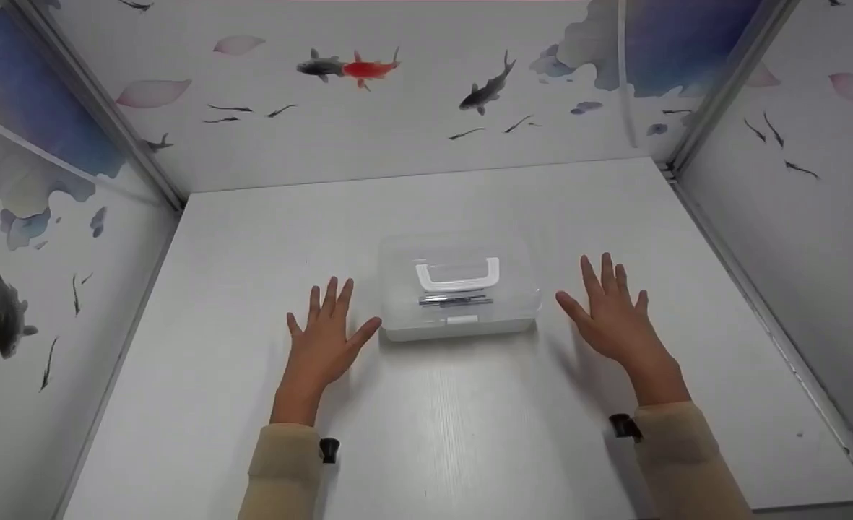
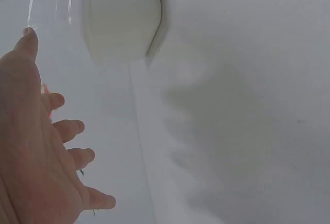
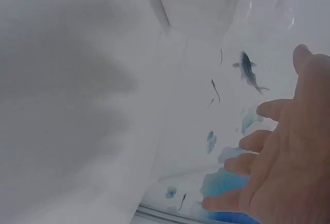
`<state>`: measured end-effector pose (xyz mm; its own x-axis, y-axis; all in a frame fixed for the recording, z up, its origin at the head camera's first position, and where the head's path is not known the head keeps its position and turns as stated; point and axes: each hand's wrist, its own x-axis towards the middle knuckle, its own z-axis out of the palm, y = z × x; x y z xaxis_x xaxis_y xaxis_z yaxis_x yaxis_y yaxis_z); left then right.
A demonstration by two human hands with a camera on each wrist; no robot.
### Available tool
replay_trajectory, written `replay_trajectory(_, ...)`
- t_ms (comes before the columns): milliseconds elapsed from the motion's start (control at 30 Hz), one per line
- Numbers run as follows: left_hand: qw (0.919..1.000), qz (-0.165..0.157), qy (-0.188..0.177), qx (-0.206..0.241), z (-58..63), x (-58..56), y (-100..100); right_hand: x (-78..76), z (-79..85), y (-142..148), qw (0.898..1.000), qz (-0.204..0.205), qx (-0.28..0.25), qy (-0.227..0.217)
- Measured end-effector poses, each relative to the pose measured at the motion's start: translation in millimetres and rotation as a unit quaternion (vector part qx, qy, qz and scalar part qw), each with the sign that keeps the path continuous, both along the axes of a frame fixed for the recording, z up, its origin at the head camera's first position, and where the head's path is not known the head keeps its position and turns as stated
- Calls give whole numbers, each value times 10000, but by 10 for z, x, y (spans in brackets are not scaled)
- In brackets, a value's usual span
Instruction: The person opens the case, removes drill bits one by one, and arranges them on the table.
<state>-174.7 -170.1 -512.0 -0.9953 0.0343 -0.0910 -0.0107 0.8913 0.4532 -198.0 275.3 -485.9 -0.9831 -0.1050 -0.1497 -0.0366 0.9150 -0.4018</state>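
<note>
Hands (image 1: 325, 339) (image 1: 614, 318) flat, fingers spread, flanking clear box (image 1: 459, 296)

Head view: worn high, looking forward and down over the white wood-grain bench (image 1: 469, 448), wide enough to take in both hands, the clear lidded plastic box with a white handle (image 1: 459, 287) and the three fish-printed white walls (image 1: 397, 108).

Left wrist view: set close behind the left hand (image 2: 31, 147), low over the bench, facing along the palm toward the box's side (image 2: 121, 18).

Right wrist view: mirrored, close behind the right hand (image 3: 289, 167), facing the box's opposite side (image 3: 198, 2) and the painted wall.

Shared: all three views hold the box and bench; each wrist view shares its own hand with the head view.
</note>
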Motion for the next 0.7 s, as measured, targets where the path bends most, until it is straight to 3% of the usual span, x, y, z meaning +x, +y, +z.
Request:
replay_trajectory(367,9986,-112,-160,499,-162,-63,224,73,191,-261,9910,327,250,-1275)
replay_trajectory(700,9968,-168,-77,778,-379,-93,307,185,146,-587,9864,566,284,-1518)
